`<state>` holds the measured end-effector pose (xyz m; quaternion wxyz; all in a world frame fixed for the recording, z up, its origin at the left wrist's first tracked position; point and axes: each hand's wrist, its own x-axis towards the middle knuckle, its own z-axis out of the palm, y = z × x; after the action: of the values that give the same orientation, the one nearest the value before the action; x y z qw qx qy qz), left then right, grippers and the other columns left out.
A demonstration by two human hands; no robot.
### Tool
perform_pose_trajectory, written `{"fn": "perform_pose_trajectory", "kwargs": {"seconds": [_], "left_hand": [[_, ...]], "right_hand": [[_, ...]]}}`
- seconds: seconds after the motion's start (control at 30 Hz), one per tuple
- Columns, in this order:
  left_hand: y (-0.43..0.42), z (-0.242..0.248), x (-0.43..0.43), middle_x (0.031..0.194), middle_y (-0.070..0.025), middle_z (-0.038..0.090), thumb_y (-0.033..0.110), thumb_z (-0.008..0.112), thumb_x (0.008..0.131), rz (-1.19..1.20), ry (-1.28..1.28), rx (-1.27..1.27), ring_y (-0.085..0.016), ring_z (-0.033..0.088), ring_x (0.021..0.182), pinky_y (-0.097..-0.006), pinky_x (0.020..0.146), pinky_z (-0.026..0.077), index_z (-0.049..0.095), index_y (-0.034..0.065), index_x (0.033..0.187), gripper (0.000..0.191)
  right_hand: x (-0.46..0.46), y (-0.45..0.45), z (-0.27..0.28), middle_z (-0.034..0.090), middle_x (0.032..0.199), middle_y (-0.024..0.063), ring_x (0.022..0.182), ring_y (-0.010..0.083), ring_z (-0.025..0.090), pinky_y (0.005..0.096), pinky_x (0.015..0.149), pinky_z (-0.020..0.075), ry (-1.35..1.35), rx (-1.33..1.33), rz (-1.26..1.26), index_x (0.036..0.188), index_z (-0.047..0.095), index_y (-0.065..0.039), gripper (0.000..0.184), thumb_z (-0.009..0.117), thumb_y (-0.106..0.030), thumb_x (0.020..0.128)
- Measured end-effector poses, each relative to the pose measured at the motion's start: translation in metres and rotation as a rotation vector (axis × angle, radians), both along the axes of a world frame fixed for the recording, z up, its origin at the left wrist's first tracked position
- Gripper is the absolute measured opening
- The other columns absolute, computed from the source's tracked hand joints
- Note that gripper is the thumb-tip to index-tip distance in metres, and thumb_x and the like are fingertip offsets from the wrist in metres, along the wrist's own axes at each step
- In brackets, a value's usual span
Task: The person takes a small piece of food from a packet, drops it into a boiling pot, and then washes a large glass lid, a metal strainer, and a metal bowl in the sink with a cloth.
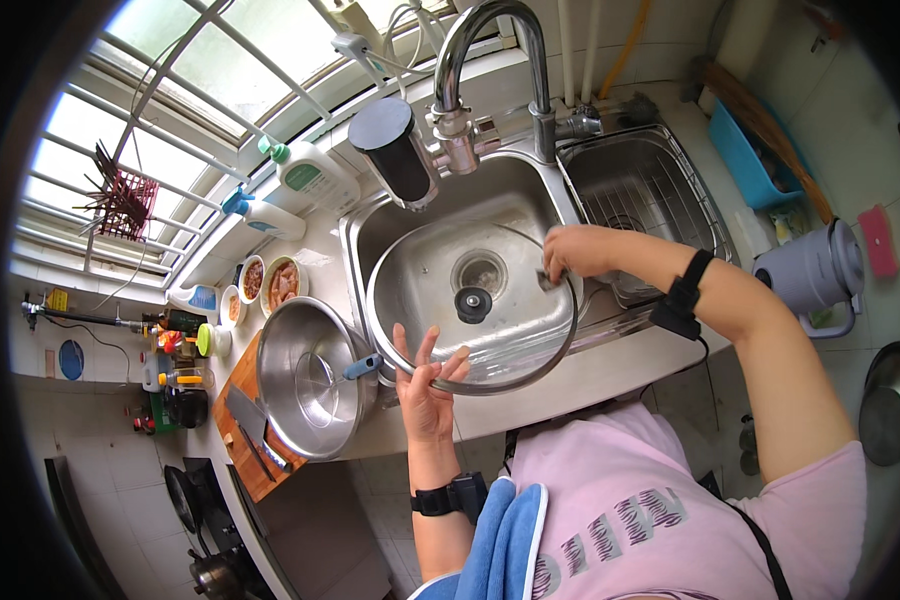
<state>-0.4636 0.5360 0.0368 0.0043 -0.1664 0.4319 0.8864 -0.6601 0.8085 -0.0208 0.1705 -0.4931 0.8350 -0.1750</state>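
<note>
A large clear glass pot lid (375, 300) with a metal rim is tilted over the main basin of a stainless steel sink (495, 196). Its round black knob (472, 305) shows near the middle, close to the drain in view. My left hand (429, 397) grips the near-left rim, with several fingers spread upward. At the lid's right edge, my right hand (566, 251) pinches a small grey scrubber (546, 280) against the rim; its material is hard to make out. A chrome faucet (457, 135) stands behind the basin.
Left of the sink, a steel bowl (285, 352) with a blue-handled strainer overlaps a wooden cutting board (251, 480) bearing a cleaver (246, 411). Bowls of meat (283, 285) sit behind. A wire rack (667, 187) lines the smaller basin; a grey-purple jug (810, 266) stands right.
</note>
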Motion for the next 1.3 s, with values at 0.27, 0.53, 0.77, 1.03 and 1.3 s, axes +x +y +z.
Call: {"fn": "perform_pose_trajectory", "kwargs": {"seconds": [0.27, 0.53, 0.77, 1.03, 1.3], "left_hand": [[0.016, 0.016, 0.004, 0.124, -0.0208, 0.041, 0.0, 0.047, 0.071, -0.065, -0.005, 0.025, -0.044, 0.057, 0.093, -0.043, 0.07, 0.057, 0.023, 0.0172, 0.136, 0.072], [0.001, 0.014, 0.006, 0.123, -0.0198, 0.042, -0.002, 0.044, 0.073, 0.032, -0.044, 0.061, -0.04, 0.058, 0.094, -0.0422, 0.072, 0.056, 0.02, 0.0178, 0.138, 0.072], [-0.008, 0.015, 0.006, 0.122, -0.0164, 0.042, -0.001, 0.046, 0.073, 0.065, -0.02, -0.003, -0.04, 0.058, 0.092, -0.0409, 0.07, 0.056, 0.019, 0.0213, 0.138, 0.074], [-0.005, 0.015, -0.003, 0.121, -0.0189, 0.043, -0.002, 0.044, 0.074, 0.0, 0.025, -0.033, -0.042, 0.058, 0.092, -0.0418, 0.071, 0.057, 0.02, 0.0179, 0.137, 0.07], [0.004, 0.025, -0.014, 0.127, -0.0142, 0.038, -0.005, 0.05, 0.071, -0.084, -0.052, -0.242, -0.027, 0.062, 0.089, -0.0303, 0.068, 0.053, 0.017, 0.0172, 0.139, 0.078]], "right_hand": [[0.001, -0.112, 0.003, 0.033, 0.139, 0.0035, 0.123, 0.0251, 0.037, 0.0366, 0.096, 0.0368, 0.278, -0.133, -0.147, 0.132, 0.037, -0.016, 0.064, 0.055, -0.006, 0.071], [0.1, -0.13, 0.041, 0.026, 0.142, 0.0116, 0.13, 0.0305, 0.025, 0.0376, 0.104, 0.0277, -0.214, -0.51, 0.304, 0.132, 0.037, -0.01, 0.066, 0.063, -0.01, 0.072], [0.075, -0.025, 0.029, 0.054, 0.112, 0.0114, 0.104, 0.0216, 0.052, 0.0314, 0.089, 0.0399, -0.597, -0.313, 0.026, 0.103, 0.061, -0.005, 0.027, 0.055, -0.005, 0.077], [0.037, -0.051, 0.029, 0.049, 0.106, 0.0078, 0.097, 0.0211, 0.053, 0.0291, 0.084, 0.0429, -0.444, -0.87, -0.597, 0.106, 0.059, -0.008, 0.031, 0.052, 0.003, 0.078], [0.054, -0.163, 0.08, 0.051, 0.118, 0.0074, 0.109, 0.0257, 0.048, 0.0347, 0.091, 0.041, -0.029, -0.983, -0.096, 0.11, 0.058, -0.011, 0.035, 0.054, 0.003, 0.078]]}}
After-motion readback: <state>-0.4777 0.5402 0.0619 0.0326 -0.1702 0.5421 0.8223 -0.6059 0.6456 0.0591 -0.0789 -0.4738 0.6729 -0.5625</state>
